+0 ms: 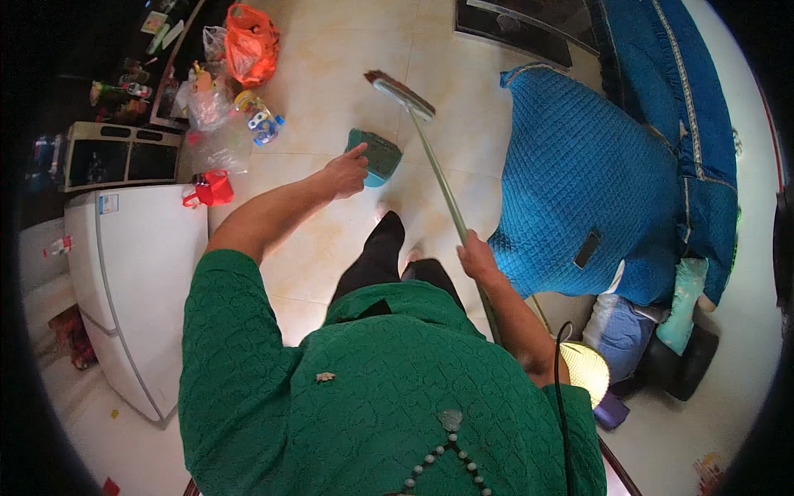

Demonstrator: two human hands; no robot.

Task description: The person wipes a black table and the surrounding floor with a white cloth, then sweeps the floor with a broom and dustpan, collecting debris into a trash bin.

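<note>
My right hand (479,256) is closed around the pale green handle of a long broom (441,177). The broom's head, with dark reddish bristles, is at the upper middle, off to the right of a teal dustpan (383,159). Over the dustpan's left edge is my left hand (348,172), one finger stretched out. Whether it grips a dustpan handle cannot be told from this angle. Light tiles lie under the dustpan, in front of my feet.
A blue quilted cover (577,180) with a dark phone (587,250) on it spreads at the right. On the left stand a white refrigerator (149,266), a small red bag (217,188), plastic bottles (263,127) and an orange-red plastic bag (251,49). A lit yellowish lamp (584,372) is near my right elbow.
</note>
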